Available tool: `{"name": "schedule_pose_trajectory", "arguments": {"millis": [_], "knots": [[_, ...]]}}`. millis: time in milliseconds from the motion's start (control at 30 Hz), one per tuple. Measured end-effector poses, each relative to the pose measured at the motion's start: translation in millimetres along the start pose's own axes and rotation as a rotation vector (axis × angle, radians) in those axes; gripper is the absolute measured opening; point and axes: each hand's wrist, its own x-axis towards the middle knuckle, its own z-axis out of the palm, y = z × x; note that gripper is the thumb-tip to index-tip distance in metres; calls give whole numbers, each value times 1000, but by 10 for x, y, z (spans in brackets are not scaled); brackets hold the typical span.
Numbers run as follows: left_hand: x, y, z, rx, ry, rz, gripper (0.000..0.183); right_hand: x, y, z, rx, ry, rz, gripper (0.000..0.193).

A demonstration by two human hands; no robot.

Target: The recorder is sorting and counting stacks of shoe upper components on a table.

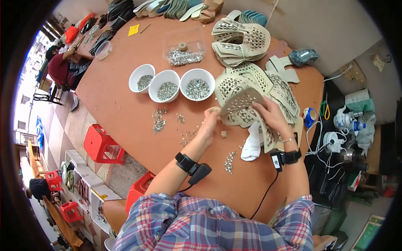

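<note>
Both my hands are on a beige perforated shoe upper [242,101], which is bent and lifted off the table. My left hand [209,125] has its fingers closed at the left edge of the upper. On the other side, my right hand [271,115] grips it with thumb and fingers. Part of it hangs down below the right hand. Behind and under it lie more perforated uppers [289,98]. A crumpled white cloth [251,144] rests just below. Loose shiny studs [229,162] are scattered near it, and others [159,120] lie left of my left hand.
Three white bowls [197,74] of small studs stand ahead. Beyond them is a clear plastic box [167,38] with studs and a tape roll [182,46]. Stacked uppers [251,35] rise at the back. Cables and a power adapter [333,140] crowd the right. A red stool [100,144] stands left.
</note>
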Motion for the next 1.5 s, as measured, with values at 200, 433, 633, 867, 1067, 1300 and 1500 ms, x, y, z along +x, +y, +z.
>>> {"name": "schedule_pose_trajectory", "arguments": {"millis": [200, 433, 633, 867, 1067, 1300, 1500], "knots": [[379, -49, -160, 62, -180, -10, 54, 552, 260, 254, -312, -69, 207, 31], [318, -39, 74, -220, -164, 54, 42, 674, 505, 200, 119, -52, 165, 33], [547, -235, 213, -228, 129, 31, 47, 584, 666, 527, -310, 113, 83, 50], [564, -100, 22, -458, -164, -88, 41, 576, 574, 311, 478, -230, 374, 35], [460, 39, 111, -403, -490, 164, 44, 298, 93, 22, 718, -209, 269, 59], [251, 267, 512, -127, -720, 420, 70, -8, 132, -226, 768, 111, 78, 61], [1041, -67, 500, -429, -137, 1, 33, -324, -80, -574, 589, 421, -81, 65]]}}
